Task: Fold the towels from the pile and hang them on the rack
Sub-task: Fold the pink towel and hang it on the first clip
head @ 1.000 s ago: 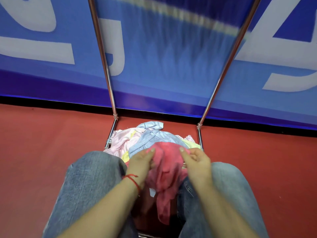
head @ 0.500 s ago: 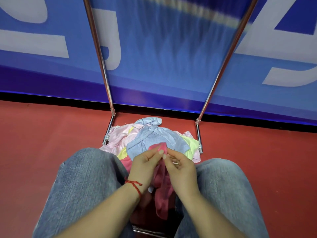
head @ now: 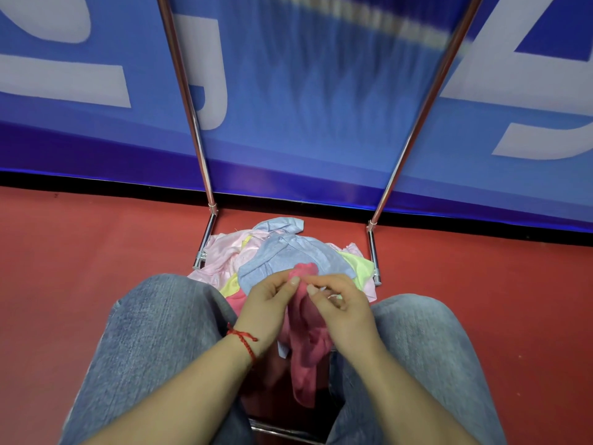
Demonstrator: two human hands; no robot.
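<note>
A pink towel [head: 306, 351] hangs bunched between my knees. My left hand [head: 268, 308] and my right hand [head: 341, 308] pinch its top edge close together, fingertips almost touching. Behind them on the floor lies the pile of towels [head: 288, 252]: a light blue one on top, pale pink and yellow ones under it. The chrome rack [head: 192, 110] rises from feet either side of the pile, with a blue towel [head: 321, 91] hanging blurred between its two uprights.
My knees in blue jeans [head: 154, 332] sit either side of the pink towel. The floor is red [head: 80, 252]. A blue wall banner with white letters [head: 64, 75] stands right behind the rack. A chrome bar [head: 282, 430] lies below my legs.
My hands came together from about a hand's width apart and now pinch the pink towel's top edge at nearly one spot. The towel hangs narrower and more bunched.
</note>
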